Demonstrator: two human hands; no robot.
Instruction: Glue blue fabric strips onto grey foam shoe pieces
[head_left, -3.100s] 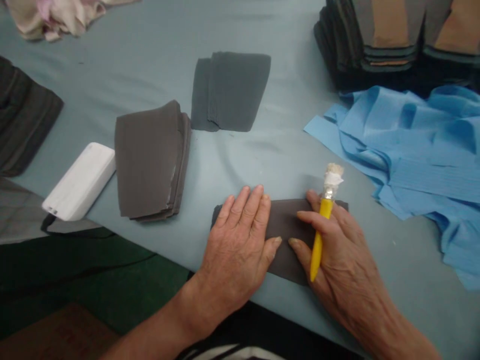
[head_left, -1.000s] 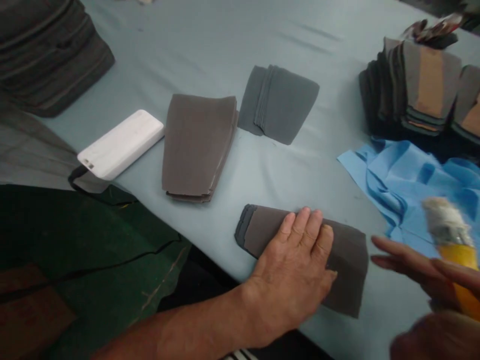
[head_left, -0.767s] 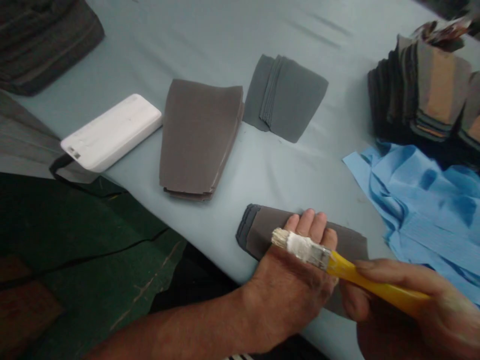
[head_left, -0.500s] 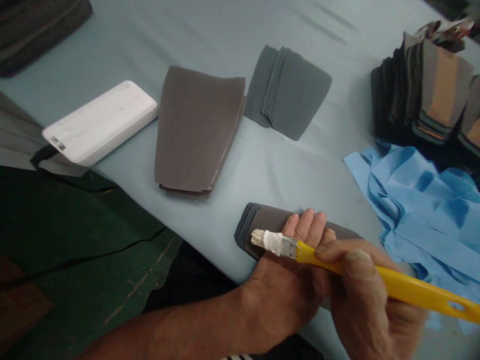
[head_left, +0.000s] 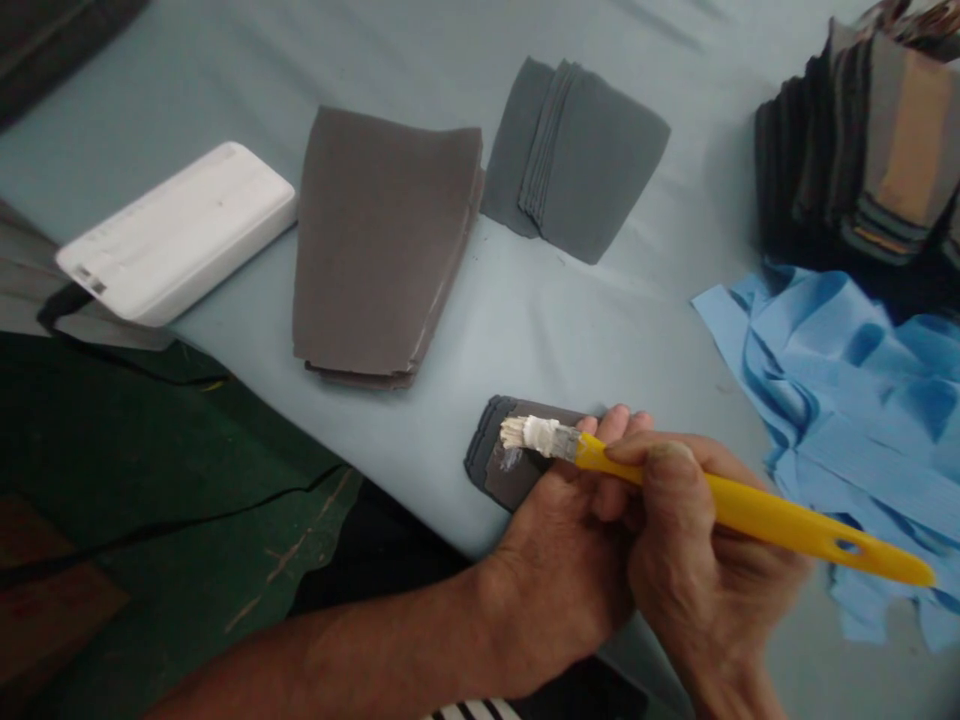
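Yellow brush [head_left: 750, 515] pinched firmly in the right hand [head_left: 694, 535], its white-caked bristles [head_left: 532, 434] just over a dark grey fabric strip [head_left: 510, 480], which the left hand [head_left: 555, 590] pins flat on the pale blue table [head_left: 570, 330].

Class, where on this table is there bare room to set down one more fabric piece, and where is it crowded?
Bare pale-blue table lies below the dark grey fabric stacks, left of the crumpled light-blue cloth. Crowded: where the right hand holds a yellow-handled brush over the left hand on a dark fabric strip.
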